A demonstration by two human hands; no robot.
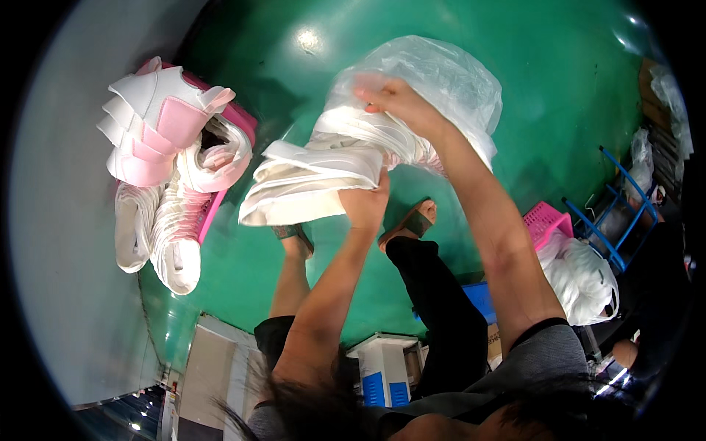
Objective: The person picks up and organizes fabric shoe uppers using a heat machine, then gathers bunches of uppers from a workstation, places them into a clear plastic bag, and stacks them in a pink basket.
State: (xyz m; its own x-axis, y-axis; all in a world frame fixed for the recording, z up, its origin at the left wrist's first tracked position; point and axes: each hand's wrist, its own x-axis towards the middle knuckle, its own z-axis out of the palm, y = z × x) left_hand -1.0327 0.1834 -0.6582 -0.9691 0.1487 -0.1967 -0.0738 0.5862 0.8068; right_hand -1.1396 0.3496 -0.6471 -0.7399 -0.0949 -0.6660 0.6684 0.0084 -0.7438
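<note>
My left hand point(365, 203) is closed on the near end of a long stack of white shoe uppers point(316, 176), holding it in front of me. The nested pieces curve away to the right and show pink edges. Their far part lies in or against a clear plastic bag point(434, 73). Over that far part is my right hand point(397, 103), slightly blurred, its fingers stretched out and apart with nothing visible in them. Whether its fingertips touch the bag or the uppers, I cannot tell.
At left, a pink basket point(213, 213) is heaped with white and pink shoe uppers point(165, 128) beside a grey wall point(59, 220). To the right stand a blue metal frame point(625, 213), another pink basket point(546, 223) and a white plastic bag point(581, 283). The floor point(279, 44) is green.
</note>
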